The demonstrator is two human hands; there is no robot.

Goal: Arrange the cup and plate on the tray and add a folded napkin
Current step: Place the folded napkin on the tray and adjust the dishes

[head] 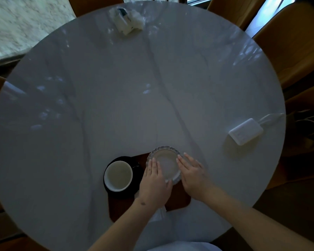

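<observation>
The left hand is laid flat on the left side of the plate, with the fingers stretched out and kept close together. The right hand is laid flat on the right side of the same plate, fingers out straight too. The plate is pressed between the two hands, but nothing is wrapped in either hand. The plate is small, round and see-through, with a wavy rim.

The plate is set on the far right part of the tray, which is dark brown and is found near the close edge of the desk. A bit of the plate's far rim is hung out past the tray's far edge.

Just left of the plate, the cup is seen. It is white inside and is stood upright on a black saucer at the left end of the tray. The cup and plate are kept apart.

Something thin and pale is seen under the left wrist, at the near edge of the tray. It cannot be told if it is the napkin.

Far away on the desk, a crumpled white packet is seen. On the right, a white plug box with a cord is laid.
</observation>
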